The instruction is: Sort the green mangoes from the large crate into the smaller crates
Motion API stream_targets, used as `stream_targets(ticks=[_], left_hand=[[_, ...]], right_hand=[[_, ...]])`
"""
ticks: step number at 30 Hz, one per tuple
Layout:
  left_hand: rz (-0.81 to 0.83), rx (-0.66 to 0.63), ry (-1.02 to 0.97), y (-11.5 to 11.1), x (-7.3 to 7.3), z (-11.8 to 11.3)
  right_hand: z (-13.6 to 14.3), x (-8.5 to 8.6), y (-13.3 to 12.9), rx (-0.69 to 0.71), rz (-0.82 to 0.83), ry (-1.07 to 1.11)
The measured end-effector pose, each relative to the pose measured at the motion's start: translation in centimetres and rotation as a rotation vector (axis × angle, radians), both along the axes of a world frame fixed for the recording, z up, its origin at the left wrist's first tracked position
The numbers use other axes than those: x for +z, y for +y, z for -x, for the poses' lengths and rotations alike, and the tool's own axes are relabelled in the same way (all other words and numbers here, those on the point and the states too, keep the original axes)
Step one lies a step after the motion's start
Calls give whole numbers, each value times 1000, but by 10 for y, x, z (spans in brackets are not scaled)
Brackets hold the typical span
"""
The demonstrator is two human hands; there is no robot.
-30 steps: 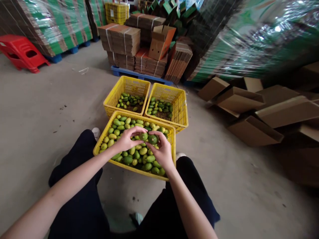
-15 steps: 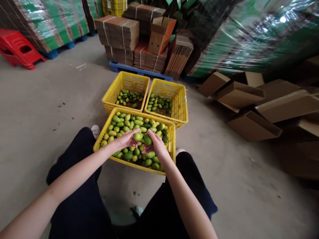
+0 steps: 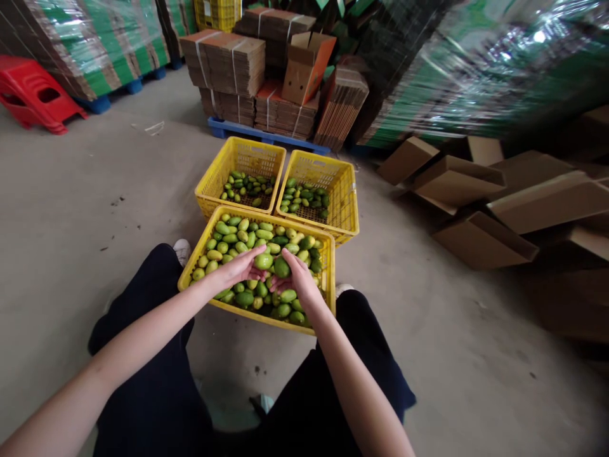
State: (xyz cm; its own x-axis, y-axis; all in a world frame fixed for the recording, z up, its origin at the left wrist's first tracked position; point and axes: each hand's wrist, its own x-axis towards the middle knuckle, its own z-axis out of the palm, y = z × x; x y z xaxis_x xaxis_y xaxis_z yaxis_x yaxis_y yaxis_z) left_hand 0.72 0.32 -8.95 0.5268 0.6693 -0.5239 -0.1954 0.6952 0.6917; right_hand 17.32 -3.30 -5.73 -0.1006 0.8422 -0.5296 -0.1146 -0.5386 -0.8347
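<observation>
My left hand (image 3: 245, 265) is closed around a light green lemon (image 3: 263, 261), the thumb lying along its top. Beside it, my right hand (image 3: 294, 276) grips a darker green lemon (image 3: 282, 267). The two fruits are held close together above a full yellow crate (image 3: 191, 263) between my knees. Inside that crate lie many lemons (image 3: 245, 298), from deep green to yellowish. My fingertips are partly hidden beneath the held fruit.
Two more yellow crates, a left one (image 3: 202, 190) and a right one (image 3: 352, 197), adjoin the far side, each holding some green fruit. Strapped flat cartons (image 3: 228, 63) rest on a blue pallet (image 3: 219, 127). Cardboard boxes (image 3: 485, 241) lie at right; a red stool (image 3: 35, 89) stands left.
Almost nothing differs; both hands keep their fruit in nearly the same place over the crate.
</observation>
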Motion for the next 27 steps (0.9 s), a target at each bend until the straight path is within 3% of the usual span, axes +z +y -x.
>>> stream_targets(ticks=[2, 5, 9, 13, 17, 22, 27], left_hand=[[-68, 37, 4, -1, 4, -1], [-307, 168, 70, -2, 12, -2], [-570, 331, 200, -4, 23, -2], [-666, 321, 208, -6, 25, 1], [-778, 294, 199, -7, 23, 2], [-627, 336, 125, -5, 21, 3], [-200, 389, -125, 4, 20, 8]], right_hand=[[0, 0, 1, -26, -22, 12], [-4, -1, 2, -117, -135, -34], [-12, -4, 1, -147, -433, -300], [-14, -6, -4, -109, -722, -635], [-10, -3, -9, -76, -862, -736], [-8, 5, -8, -137, -760, -598], [-7, 6, 1, -174, -375, 8]])
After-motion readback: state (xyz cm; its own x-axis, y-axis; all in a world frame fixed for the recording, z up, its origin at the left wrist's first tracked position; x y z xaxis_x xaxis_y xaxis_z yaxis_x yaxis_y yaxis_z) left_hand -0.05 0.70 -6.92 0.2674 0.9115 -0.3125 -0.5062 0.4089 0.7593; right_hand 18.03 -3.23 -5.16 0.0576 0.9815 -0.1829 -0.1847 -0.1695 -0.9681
